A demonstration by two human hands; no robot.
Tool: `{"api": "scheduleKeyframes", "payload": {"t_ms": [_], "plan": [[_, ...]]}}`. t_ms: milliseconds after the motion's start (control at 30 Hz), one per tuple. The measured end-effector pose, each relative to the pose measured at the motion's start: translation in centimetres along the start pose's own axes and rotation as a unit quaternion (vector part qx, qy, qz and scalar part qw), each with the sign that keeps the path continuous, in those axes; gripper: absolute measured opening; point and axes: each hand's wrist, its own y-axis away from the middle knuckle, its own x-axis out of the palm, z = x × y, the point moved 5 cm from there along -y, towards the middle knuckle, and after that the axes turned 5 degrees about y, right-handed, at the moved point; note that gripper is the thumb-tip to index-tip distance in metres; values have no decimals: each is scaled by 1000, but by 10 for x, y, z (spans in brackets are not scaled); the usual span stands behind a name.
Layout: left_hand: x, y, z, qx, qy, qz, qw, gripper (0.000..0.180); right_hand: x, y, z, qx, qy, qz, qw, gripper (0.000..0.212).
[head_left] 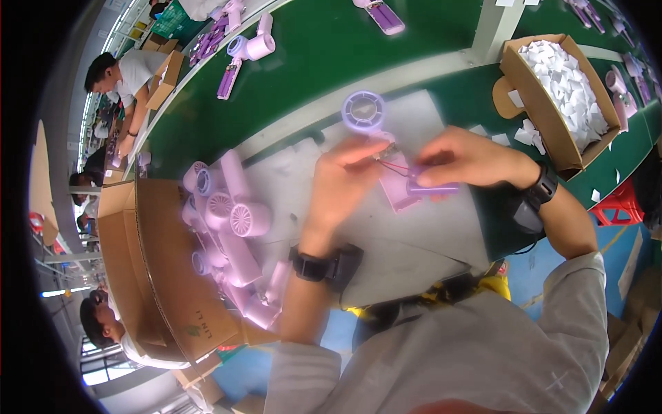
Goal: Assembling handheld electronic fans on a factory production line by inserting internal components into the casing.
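A lilac handheld fan lies on the grey mat, its round head pointing away from me and its handle shell toward me. My left hand is closed at the fan's neck, thumb and fingers pinching near the inner parts; the exact contact is blurred. Thin red and dark wires run from there to a purple handle piece. My right hand grips that piece from above, just over the right side of the handle shell.
Several lilac fan bodies are piled left of the mat beside a large cardboard box. A carton of white paper pieces stands at the right. More fan parts lie on the green belt behind. A co-worker works at far left.
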Motion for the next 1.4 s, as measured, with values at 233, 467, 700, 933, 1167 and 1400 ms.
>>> {"api": "scheduleKeyframes", "payload": {"t_ms": [233, 467, 700, 933, 1167, 1400], "plan": [[2, 0, -5, 4, 41, 9, 999, 34, 14, 11, 16, -141, -194, 95, 966, 76], [0, 0, -9, 29, -117, -20, 993, 33, 5, 11, 21, -111, -182, 43, 976, 82], [3, 0, -5, 28, -93, -48, 994, 30, -5, 9, 12, -120, -18, -33, 992, 77], [4, 1, -12, 21, -122, -42, 991, 31, 10, 10, 22, -155, 146, -74, 974, 75], [2, 2, -17, 41, -152, -13, 987, 31, 25, 9, 24, -127, 186, -148, 963, 71], [5, 2, -18, 33, -133, 9, 990, 31, 31, 10, 21, -219, 310, -208, 902, 68]]}}
